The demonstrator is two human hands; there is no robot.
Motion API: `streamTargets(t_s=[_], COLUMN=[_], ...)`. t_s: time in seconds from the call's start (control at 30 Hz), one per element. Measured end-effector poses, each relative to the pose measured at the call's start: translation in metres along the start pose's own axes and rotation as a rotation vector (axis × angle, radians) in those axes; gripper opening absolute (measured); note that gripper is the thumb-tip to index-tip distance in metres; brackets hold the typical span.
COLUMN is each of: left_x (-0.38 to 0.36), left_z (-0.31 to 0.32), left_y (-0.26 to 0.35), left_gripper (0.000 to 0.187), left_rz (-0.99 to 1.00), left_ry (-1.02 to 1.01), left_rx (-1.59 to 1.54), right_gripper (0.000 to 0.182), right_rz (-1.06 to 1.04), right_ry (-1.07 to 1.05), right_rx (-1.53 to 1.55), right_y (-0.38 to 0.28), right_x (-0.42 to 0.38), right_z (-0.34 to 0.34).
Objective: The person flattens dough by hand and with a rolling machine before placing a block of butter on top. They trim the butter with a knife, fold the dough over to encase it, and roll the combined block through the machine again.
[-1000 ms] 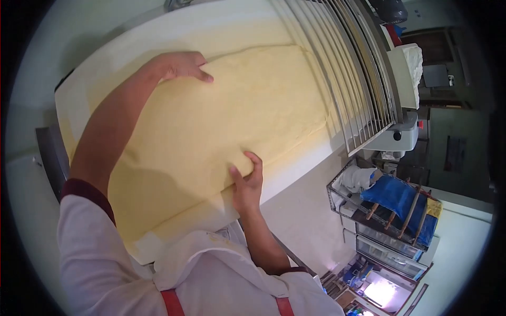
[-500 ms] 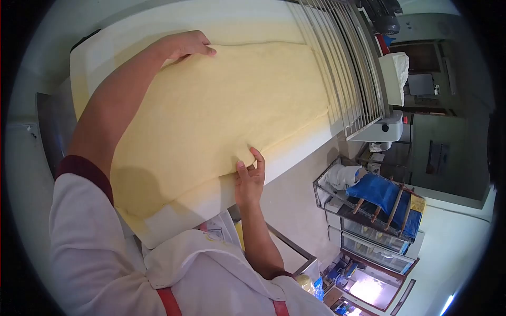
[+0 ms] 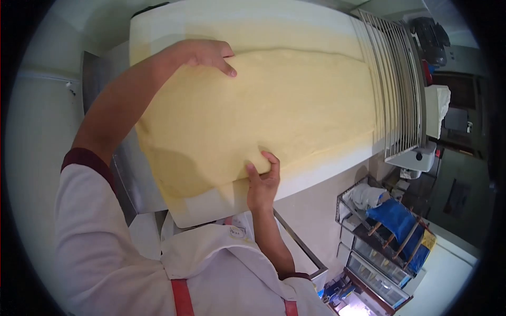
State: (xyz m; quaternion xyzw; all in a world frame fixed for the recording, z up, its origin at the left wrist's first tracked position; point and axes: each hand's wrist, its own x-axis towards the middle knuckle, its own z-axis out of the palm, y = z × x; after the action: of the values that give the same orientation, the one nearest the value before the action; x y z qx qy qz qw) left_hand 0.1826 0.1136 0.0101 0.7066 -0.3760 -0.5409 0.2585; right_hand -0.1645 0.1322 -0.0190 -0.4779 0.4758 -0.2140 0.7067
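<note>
The head view gives me a wide pale yellow sheet point(image 3: 300, 100), which looks like dough, spread over the white counter point(image 3: 200, 213) in front of me. The left hand point(image 3: 208, 52) is at its far edge, palm down, with the thumb reaching onto the top face. The right hand point(image 3: 263, 192) is at the near edge, its thumb and forefinger apart and curved over the sheet. The other fingers are out of my sight on both hands, so I can't tell whether either grip is pinching the edge or just resting against it.

As far as I can judge progress, the sheet is already out in one broad, mostly smooth layer, with no fold across its middle. Its outline is uneven: the near edge runs at a slant, and the left end comes down towards the counter's near corner. What is left I can't read with any certainty; only the ragged outline looks unsettled to me.

The right end of the sheet is near the metal bar guard point(image 3: 414, 97) that stands across that end of the counter. Well apart from the hands, over to the right, I can see a blue cover point(image 3: 394, 217) on a rack.
</note>
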Motion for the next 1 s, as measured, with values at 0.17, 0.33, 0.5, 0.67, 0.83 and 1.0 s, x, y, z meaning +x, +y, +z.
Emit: streamTargets(t_s=[0.17, 0.33, 0.5, 0.67, 0.83, 1.0], left_x=[0.021, -0.015, -0.004, -0.007, -0.048, -0.037], left_z=[-0.005, -0.016, -0.020, -0.012, -0.025, -0.020], left_y=[-0.007, -0.014, -0.011, -0.030, -0.055, -0.052], left_gripper=[0.036, 0.034, 0.031, 0.026, 0.025, 0.026], left_rz=[0.098, -0.018, -0.001, -0.014, -0.015, -0.013], left_ry=[0.078, -0.054, 0.030, 0.093, 0.044, 0.171], left_rx=[-0.125, 0.161, -0.028, -0.182, 0.188, -0.042], right_gripper=[0.050, 0.048, 0.043, 0.046, 0.050, 0.052], right_rz=[-0.009, -0.027, -0.079, 0.024, 0.024, 0.082], right_ry=[0.111, 0.072, 0.041, 0.096, -0.087, -0.074], right_rx=[0.077, 0.009, -0.078, -0.016, -0.422, -0.136], right_y=[0.005, 0.017, 0.008, 0.017, 0.016, 0.017], right_x=[-0.014, -0.035, -0.039, -0.044, -0.054, -0.067], right_z=[-0.015, 0.021, 0.015, 0.019, 0.041, 0.023])
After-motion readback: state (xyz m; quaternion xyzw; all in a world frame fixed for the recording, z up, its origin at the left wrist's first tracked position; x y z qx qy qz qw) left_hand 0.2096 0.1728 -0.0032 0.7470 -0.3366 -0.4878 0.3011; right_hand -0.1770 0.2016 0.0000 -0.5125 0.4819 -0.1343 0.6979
